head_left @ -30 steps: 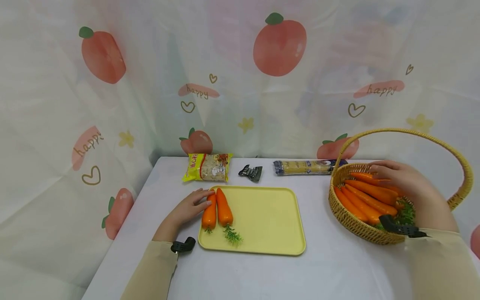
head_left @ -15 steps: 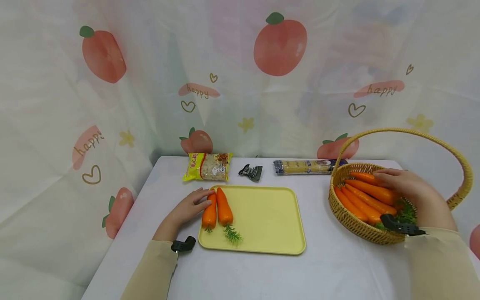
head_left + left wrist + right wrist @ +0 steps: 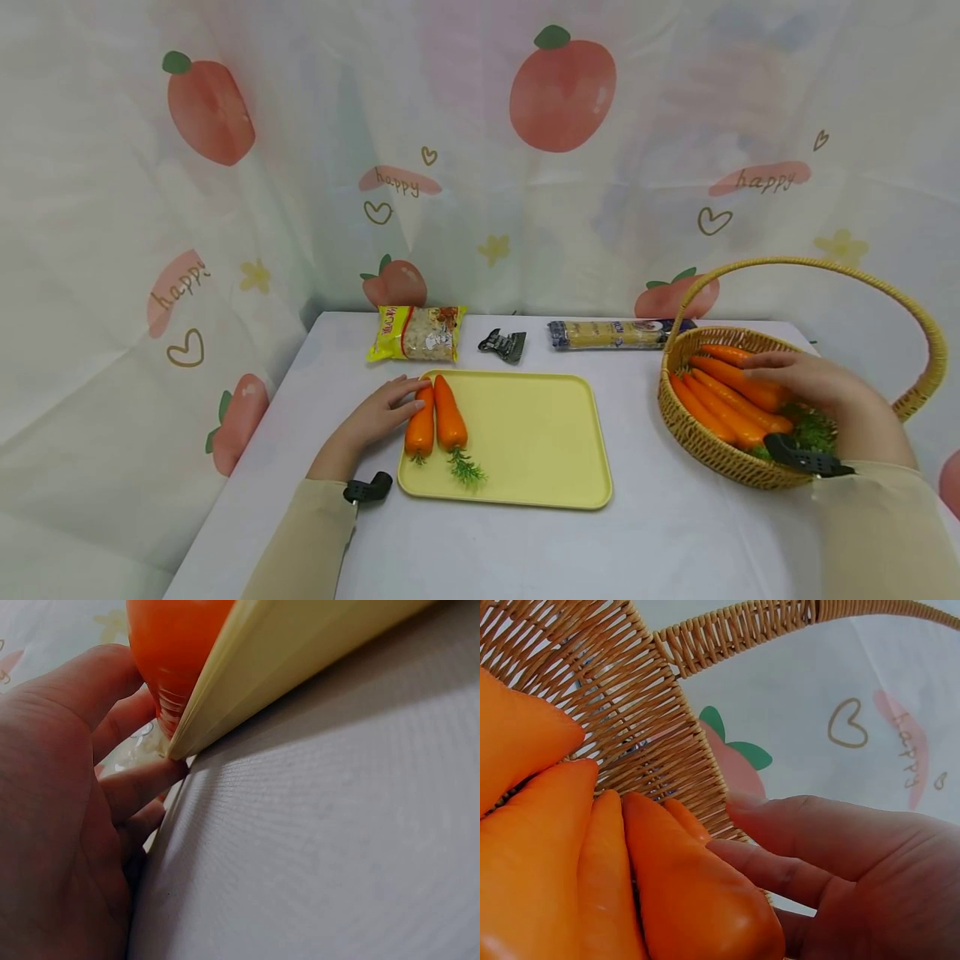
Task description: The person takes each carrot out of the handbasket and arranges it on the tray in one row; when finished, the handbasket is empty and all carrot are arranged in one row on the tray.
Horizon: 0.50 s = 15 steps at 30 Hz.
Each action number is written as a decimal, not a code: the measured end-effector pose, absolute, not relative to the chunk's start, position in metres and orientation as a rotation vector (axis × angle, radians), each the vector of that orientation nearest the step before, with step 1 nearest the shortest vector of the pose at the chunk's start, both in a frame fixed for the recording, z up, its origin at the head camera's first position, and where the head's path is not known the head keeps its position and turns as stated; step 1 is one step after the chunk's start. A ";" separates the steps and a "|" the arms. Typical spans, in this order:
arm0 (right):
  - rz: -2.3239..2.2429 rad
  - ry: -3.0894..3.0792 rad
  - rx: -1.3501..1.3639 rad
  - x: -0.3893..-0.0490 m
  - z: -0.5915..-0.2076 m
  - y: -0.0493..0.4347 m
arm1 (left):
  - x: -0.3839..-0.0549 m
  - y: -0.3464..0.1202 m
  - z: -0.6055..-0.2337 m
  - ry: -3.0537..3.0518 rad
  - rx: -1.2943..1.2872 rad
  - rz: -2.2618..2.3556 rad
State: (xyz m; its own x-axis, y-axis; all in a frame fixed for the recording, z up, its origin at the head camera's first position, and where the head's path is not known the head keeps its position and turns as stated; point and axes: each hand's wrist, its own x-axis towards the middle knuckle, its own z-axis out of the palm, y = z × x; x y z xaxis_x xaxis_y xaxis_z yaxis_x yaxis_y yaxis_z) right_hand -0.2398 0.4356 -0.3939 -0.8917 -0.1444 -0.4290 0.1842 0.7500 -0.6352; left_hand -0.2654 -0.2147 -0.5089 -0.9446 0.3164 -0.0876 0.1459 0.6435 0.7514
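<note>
Two orange carrots with green tops lie side by side on a yellow tray [image 3: 532, 442]. The fingers of my left hand [image 3: 375, 415] rest on the outer carrot [image 3: 420, 432]; the inner carrot [image 3: 451, 423] lies beside it. In the left wrist view, a thumb touches the carrot [image 3: 178, 645] while other fingers reach the tray's edge [image 3: 225, 697]. At the right, my right hand [image 3: 828, 390] hovers over a wicker basket [image 3: 684, 427] of several carrots [image 3: 726, 417]. The right wrist view has its thumb and fingers spread beside one carrot [image 3: 697, 885], by the basket's wall.
Behind the tray lie a yellow food packet [image 3: 417, 334], a small dark packet [image 3: 503, 345] and a long pack of noodles [image 3: 606, 335]. The basket's tall arched handle [image 3: 810, 262] rises around my right forearm. A printed curtain [image 3: 465, 100] stands behind the table.
My right hand has come lower over the basket and slightly nearer to me, its fingertips now over the carrots. My left hand and the tray have stayed in place.
</note>
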 end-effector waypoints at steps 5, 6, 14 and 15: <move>-0.997 2.517 -0.075 -0.240 -0.401 0.437 | -0.264 -0.214 -0.507 2.648 0.378 1.193; -0.989 2.532 -0.092 -0.240 -0.402 0.437 | -0.264 -0.214 -0.507 2.645 0.376 1.196; -1.054 2.489 -0.108 -0.242 -0.406 0.438 | -0.264 -0.215 -0.506 2.643 0.371 1.198; -1.085 2.474 -0.103 -0.242 -0.406 0.438 | -0.264 -0.215 -0.506 2.645 0.371 1.197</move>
State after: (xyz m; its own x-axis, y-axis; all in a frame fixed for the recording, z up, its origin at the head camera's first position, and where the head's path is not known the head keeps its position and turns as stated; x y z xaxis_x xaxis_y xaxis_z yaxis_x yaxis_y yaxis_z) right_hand -0.2421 0.4381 -0.4064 -0.9026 -0.2371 -0.3593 0.1038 0.6902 -0.7161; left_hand -0.2638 -0.2148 -0.5062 -0.9453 0.3137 -0.0897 0.1397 0.6376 0.7576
